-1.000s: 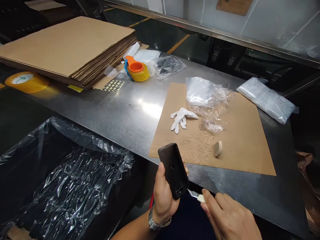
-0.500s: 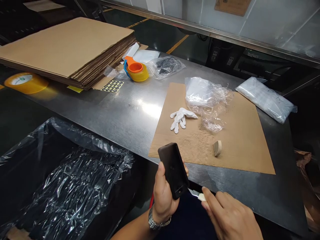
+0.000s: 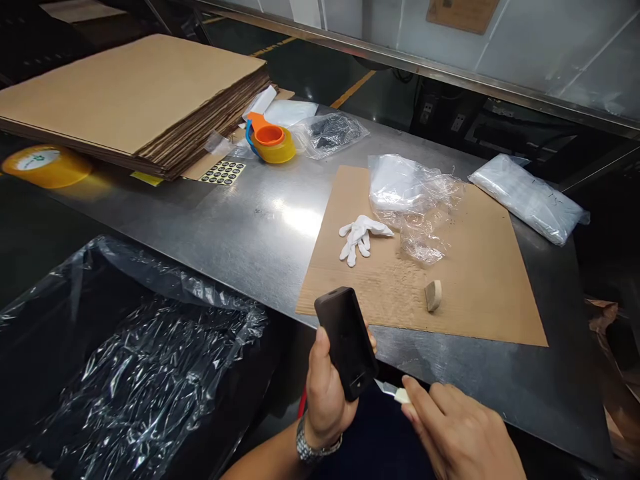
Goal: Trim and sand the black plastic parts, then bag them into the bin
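A hollow black case (image 3: pixel 345 343) is being held firmly by the left hand (image 3: pixel 327 393), the thumb pressed along one side. Between the closed fingers of the right hand (image 3: pixel 460 427), a pale-handled blade (image 3: pixel 386 387) is being pinched; its tip is being shown at the case's lower corner, but contact cannot be told. The near edge of the steel table (image 3: pixel 240 247) is being partly covered by the case. Beyond it, a cardboard sheet (image 3: pixel 500 300) is being occupied by a white glove (image 3: pixel 361 237) and a small block (image 3: pixel 433 296); open metal is being seen leftward. Most of the handle is being hidden, and the right wrist is being cut off below.
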`<action>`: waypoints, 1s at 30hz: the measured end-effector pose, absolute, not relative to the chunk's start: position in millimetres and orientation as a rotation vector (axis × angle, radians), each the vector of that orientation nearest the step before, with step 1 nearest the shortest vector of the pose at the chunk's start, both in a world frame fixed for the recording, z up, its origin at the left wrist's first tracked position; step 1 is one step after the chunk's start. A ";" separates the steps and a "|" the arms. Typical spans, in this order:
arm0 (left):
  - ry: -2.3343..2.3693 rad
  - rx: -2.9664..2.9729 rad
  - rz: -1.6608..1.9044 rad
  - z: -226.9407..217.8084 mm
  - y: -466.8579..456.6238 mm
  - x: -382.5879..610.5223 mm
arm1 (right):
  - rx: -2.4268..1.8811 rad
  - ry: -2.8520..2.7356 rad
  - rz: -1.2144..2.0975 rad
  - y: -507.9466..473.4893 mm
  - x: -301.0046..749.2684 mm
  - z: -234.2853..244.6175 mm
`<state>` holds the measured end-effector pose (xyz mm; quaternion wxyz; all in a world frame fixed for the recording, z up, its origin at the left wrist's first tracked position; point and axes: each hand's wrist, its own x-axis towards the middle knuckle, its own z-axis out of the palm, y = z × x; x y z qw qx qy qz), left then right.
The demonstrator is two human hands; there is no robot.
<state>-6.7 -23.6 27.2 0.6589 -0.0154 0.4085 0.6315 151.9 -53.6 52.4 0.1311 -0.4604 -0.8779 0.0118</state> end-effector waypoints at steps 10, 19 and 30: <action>0.947 0.060 1.477 27.0 -26.0 -4.8 | -1.346 -2.629 0.111 -55.3 156.9 47.3; 0.964 0.090 1.474 26.6 -24.8 -5.2 | -1.379 -2.632 0.099 -58.2 158.3 41.8; 1.058 -0.013 1.299 29.8 -19.0 -9.2 | -1.367 -2.523 0.169 -54.5 156.8 39.7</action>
